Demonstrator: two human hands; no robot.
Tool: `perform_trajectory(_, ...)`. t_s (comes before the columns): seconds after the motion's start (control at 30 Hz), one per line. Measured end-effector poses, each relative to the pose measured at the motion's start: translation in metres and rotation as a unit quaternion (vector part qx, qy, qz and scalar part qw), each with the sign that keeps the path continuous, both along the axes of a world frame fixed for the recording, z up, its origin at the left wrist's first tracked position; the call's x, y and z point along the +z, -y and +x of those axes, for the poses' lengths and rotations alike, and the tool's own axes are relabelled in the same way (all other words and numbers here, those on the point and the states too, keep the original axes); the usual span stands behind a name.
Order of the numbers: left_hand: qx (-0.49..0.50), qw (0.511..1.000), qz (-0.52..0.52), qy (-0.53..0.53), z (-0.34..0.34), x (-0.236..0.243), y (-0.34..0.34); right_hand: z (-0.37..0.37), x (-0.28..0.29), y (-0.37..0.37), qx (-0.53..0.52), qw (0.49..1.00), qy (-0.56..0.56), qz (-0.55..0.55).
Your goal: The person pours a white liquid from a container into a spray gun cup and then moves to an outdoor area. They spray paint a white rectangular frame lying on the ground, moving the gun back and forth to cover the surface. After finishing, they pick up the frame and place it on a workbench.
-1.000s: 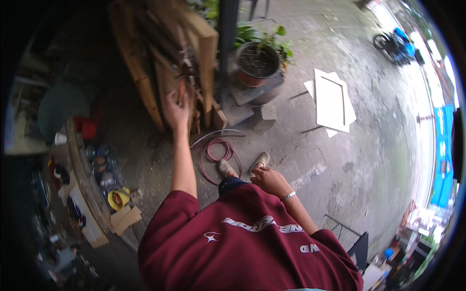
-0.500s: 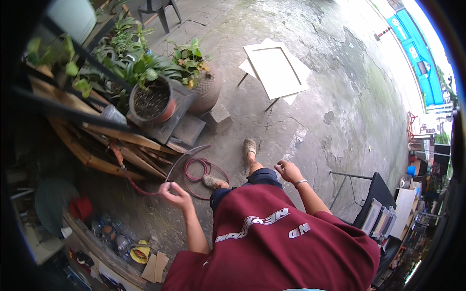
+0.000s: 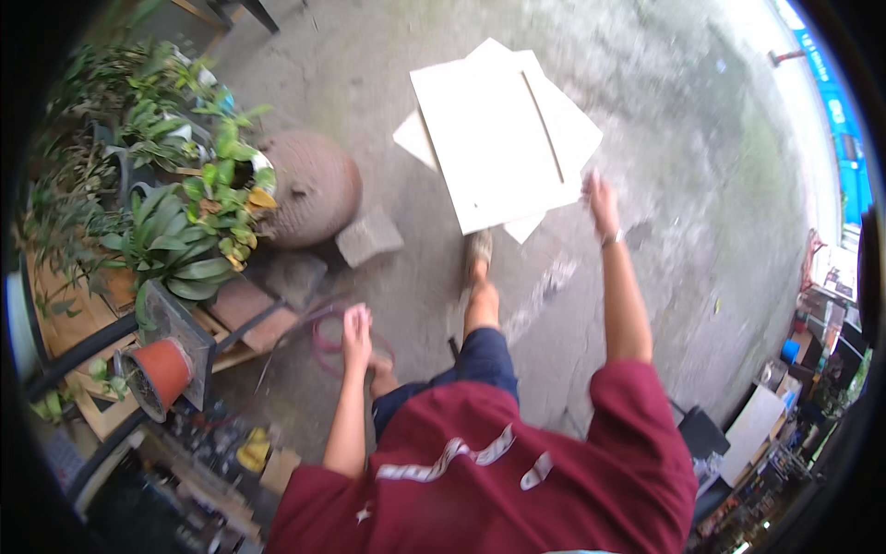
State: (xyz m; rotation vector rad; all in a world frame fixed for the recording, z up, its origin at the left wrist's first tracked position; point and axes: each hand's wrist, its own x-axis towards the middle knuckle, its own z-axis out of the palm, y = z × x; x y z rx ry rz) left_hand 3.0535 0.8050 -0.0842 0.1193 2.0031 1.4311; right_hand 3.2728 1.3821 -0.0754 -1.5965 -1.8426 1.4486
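My left hand (image 3: 356, 330) hangs by my side above a coil of red hose (image 3: 325, 340) on the ground, empty, fingers loosely apart. My right hand (image 3: 600, 198) reaches forward, blurred, beside the right edge of a stack of white flat panels (image 3: 489, 129) lying on the concrete; whether it touches them I cannot tell. It looks empty. One foot in a sandal (image 3: 477, 254) steps toward the panels.
A round brown clay pot (image 3: 314, 189) and a grey paving block (image 3: 369, 237) sit left of my path. Potted green plants (image 3: 175, 231) and an orange pot (image 3: 164, 369) stand on a wooden rack at left. Clutter and boxes (image 3: 766, 415) lie at lower right.
I have turned from the wood stack and walked toward the white panels. My left hand dropped from the planks to my side; my right hand swung forward to the panels.
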Motion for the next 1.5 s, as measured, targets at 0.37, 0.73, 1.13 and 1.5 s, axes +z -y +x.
perform_trajectory(0.37, -0.040, 0.984, -0.142, 0.097, -0.070, -0.118, -0.263, -0.062, -0.185, -0.179, -0.006, 0.984, 0.095, -0.148)
perform_trajectory(0.73, 0.099, 0.964, -0.076, 0.233, -0.081, -0.180, -0.375, -0.080, -0.215, -0.183, 0.031, 0.978, 0.160, -0.130)
perform_trajectory(1.13, -0.001, 0.976, -0.168, 0.139, -0.086, -0.189, -0.363, -0.097, -0.220, -0.190, 0.001, 0.967, 0.206, -0.149)
perform_trajectory(1.5, 0.064, 0.954, 0.052, 0.288, -0.099, -0.165, -0.362, -0.074, -0.214, -0.212, 0.023, 0.946, 0.055, -0.320)
